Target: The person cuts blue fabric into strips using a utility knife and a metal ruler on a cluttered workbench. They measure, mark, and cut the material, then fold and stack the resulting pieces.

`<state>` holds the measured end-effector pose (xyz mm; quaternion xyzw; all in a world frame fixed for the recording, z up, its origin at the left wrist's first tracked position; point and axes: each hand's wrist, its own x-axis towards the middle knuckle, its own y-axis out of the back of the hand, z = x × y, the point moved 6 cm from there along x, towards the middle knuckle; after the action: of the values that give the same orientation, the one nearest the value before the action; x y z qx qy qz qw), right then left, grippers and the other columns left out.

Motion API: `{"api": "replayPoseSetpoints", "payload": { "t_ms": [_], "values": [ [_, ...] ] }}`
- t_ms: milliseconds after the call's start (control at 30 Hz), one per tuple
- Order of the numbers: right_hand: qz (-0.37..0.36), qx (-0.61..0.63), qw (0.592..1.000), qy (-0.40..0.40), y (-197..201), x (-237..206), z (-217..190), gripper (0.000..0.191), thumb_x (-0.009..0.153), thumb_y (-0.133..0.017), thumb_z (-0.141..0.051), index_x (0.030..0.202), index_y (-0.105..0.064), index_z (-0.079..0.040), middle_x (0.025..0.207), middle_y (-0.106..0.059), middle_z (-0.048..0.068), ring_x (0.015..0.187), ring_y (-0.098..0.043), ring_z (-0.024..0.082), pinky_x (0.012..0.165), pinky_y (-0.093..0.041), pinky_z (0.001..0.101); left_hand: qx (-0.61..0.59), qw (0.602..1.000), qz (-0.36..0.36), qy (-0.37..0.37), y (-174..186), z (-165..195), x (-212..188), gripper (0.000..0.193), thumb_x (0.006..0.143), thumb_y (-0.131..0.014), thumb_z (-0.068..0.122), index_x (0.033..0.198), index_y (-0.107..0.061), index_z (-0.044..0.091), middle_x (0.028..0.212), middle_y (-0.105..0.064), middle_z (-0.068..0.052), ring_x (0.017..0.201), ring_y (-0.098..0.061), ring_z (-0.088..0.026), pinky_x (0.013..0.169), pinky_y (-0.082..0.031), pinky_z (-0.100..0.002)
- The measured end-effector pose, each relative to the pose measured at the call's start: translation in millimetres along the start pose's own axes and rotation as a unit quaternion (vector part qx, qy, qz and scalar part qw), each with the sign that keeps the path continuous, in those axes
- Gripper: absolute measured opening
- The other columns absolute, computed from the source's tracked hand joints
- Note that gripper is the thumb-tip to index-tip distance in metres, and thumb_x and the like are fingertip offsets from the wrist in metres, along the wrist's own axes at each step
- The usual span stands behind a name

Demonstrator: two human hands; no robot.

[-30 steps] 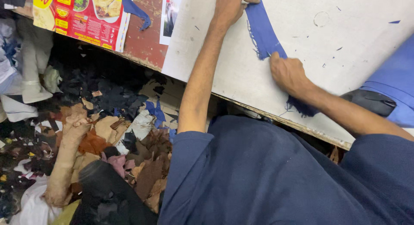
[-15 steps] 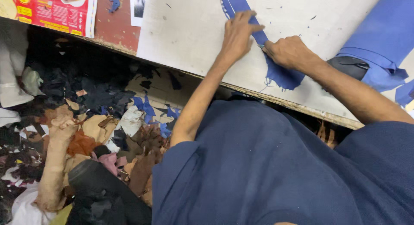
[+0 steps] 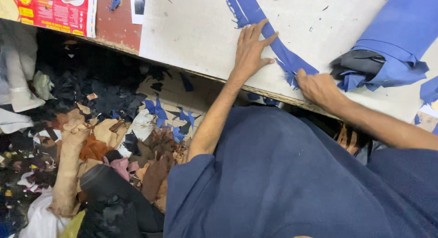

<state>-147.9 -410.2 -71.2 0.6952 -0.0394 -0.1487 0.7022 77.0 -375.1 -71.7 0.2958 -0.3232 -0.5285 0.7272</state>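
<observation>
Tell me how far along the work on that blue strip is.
Done: the blue fabric strip lies cut and frayed on the white table. In hand: the left hand lies flat beside it; the right hand pinches its near end. Left: the fabric roll sits uncut.

A pale worktable [image 3: 191, 33] carries a blue fabric strip [image 3: 273, 42], a blue fabric roll [image 3: 392, 42] and a red printed sheet [image 3: 50, 10].
</observation>
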Motion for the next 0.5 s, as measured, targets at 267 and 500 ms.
{"api": "replayPoseSetpoints", "payload": {
  "t_ms": [267, 500],
  "values": [
    [-0.141, -0.015, 0.988, -0.053, 16, -112, 21, 0.023, 0.1, -0.051, -0.024, 0.093, -0.057, -0.003, 0.056, -0.063, 0.011, 0.048, -0.065, 0.028, 0.043, -0.05, 0.0426, 0.03, 0.998, 0.05, 0.026, 11, -27, 13, 0.081, 0.076, -0.091, 0.024, 0.149, -0.058, 0.015, 0.158, -0.042, -0.009, 0.147, -0.039, -0.033, 0.123, -0.028, -0.053],
    [-0.015, 0.046, 0.991, -0.124, 83, 37, 39, 0.035, 0.111, -0.046, -0.032, 0.099, -0.059, -0.002, 0.064, -0.065, 0.019, 0.057, -0.064, 0.042, 0.053, -0.05, 0.0546, 0.108, 0.943, 0.275, 0.151, 106, -90, 80, 0.067, 0.073, -0.089, 0.025, 0.131, -0.063, 0.004, 0.129, -0.056, -0.015, 0.12, -0.054, -0.032, 0.098, -0.045, -0.048]
  ]
}}
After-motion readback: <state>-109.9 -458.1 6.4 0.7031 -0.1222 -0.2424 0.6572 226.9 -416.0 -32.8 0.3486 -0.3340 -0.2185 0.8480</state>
